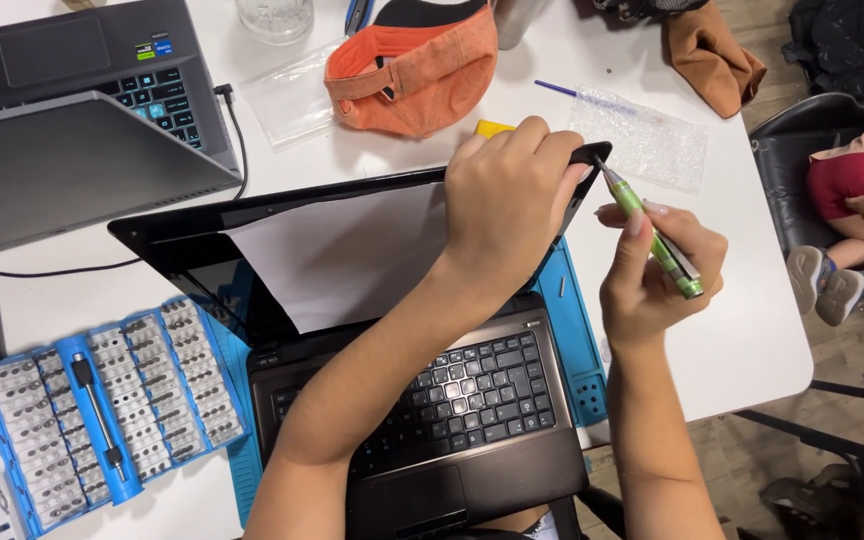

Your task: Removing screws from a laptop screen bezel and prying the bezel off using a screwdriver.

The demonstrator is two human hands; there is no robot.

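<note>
A black laptop (452, 400) stands open on a blue work mat (577, 340), with a white sheet of paper (342, 250) lying over its screen. My left hand (507, 200) reaches across and grips the upper right corner of the screen lid. My right hand (657, 270) holds a green screwdriver (652, 235) like a pen. Its metal tip touches that same lid corner, right beside my left fingers.
A blue bit set case (102, 410) lies open at the left. A second grey laptop (72, 120) sits at the back left. An orange cap (417, 65), a bubble-wrap bag (642, 135) and a glass (274, 18) lie behind. Another person sits at the right (852, 220).
</note>
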